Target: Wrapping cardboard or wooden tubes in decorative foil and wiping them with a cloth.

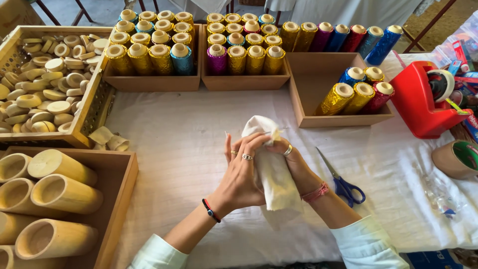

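Both hands meet over the middle of the white tablecloth [189, 149], wrapped around one cream cloth bundle [271, 172] that stands upright between them, its top poking out above the fingers. The left hand [241, 174] lies against the bundle's near side with fingers pressed together and curled over it, two rings showing; the right hand [294, 162] grips the far side, one ring on it, fingertips pinching the cloth near the top.

One pair of blue-handled scissors [343, 187] lies just right of the right wrist, blades toward the hands. Behind stand three wooden boxes of foil-wrapped tubes: the right box [343, 119] holds five (two gold, one blue, one red, one more gold behind). One red tape dispenser [420, 107] sits at the far right. At left, a perforated tray [94, 109] is heaped with wooden discs, too many to count, and a crate [117, 199] holds about seven bare bamboo tubes
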